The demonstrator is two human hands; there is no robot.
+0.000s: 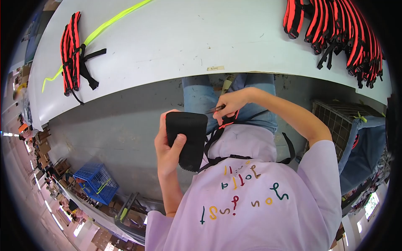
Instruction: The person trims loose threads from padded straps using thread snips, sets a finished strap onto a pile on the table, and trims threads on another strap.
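Observation:
My left hand is closed on a black fabric panel, thumb across its front and fingers behind. The panel stands upright before my lap, its lower edge jagged. Just to its right, my right hand is closed around small dark thread snips, their tips pointing left toward the panel. Below that hand, an orange-and-black strap piece lies over my lap. Black webbing runs from the panel area across my shirt. Part of the snips is hidden by my fingers.
On the white table ahead lie orange-and-black straps and a yellow-green ribbon at left. Many more straps are piled at right. A blue crate stands lower left; a cloth-lined wire basket is at my right.

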